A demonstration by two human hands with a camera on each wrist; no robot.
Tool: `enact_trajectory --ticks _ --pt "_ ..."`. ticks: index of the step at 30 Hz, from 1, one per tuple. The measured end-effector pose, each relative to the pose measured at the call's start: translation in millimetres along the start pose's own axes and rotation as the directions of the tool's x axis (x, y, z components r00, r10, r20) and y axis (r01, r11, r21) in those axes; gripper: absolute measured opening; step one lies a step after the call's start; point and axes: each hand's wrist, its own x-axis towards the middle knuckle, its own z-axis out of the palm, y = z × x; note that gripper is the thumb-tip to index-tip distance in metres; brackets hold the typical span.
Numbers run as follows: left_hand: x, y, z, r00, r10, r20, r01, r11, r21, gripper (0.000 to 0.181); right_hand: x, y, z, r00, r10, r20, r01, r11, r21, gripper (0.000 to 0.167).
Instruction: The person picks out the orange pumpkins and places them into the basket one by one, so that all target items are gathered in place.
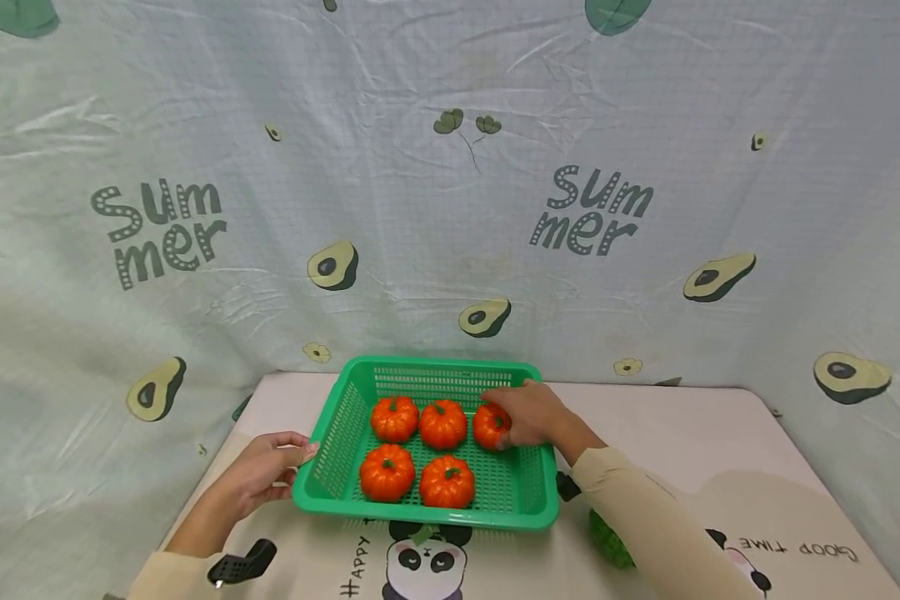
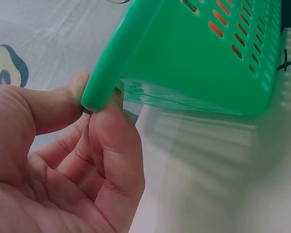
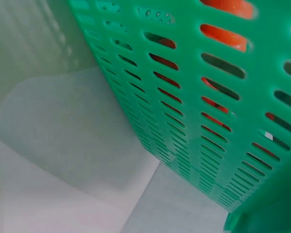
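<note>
A green plastic basket [image 1: 427, 515] with slotted walls holds several small orange pumpkins [image 1: 387, 473] with green stems. My left hand [image 1: 258, 471] is at the basket's left side; in the left wrist view its thumb and index finger pinch the green rim [image 2: 119, 53]. Reaching over the right side, my right hand [image 1: 532, 412] grips the rightmost pumpkin [image 1: 487, 427] of the back row, thumb in front and fingers behind. That pumpkin is partly covered by the hand. Only the basket's slotted outer wall [image 3: 184, 97] fills the right wrist view, and the hand is hidden there.
A bumpy green object [image 1: 609, 542] lies on the table right of the basket, partly hidden by my right sleeve. The pale tablecloth [image 1: 720, 433] has panda prints and lettering. Behind the table hangs a light curtain [image 1: 420, 208] printed with avocados.
</note>
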Motion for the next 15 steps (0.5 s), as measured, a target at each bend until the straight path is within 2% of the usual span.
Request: enact_trajectory --ticks 6,11,15 --pt "-2.0 1.3 0.4 1.000 -0.018 -0.016 0.018 1.000 0.007 0.038 0.0 -1.8 0.8 1.000 0.004 0.001 -0.004 1.000 0.022 0.072" --pt "-2.1 2.3 0.0 1.000 -0.008 -0.011 0.009 1.000 0.023 0.037 0.4 -2.1 2.0 1.000 0.008 0.007 -0.008 1.000 0.016 0.069" --pt "-1.5 4.1 0.4 1.000 -0.001 -0.014 0.001 1.000 0.031 0.035 -0.7 0.8 -0.9 1.000 0.010 0.004 -0.010 0.998 0.069 0.066"
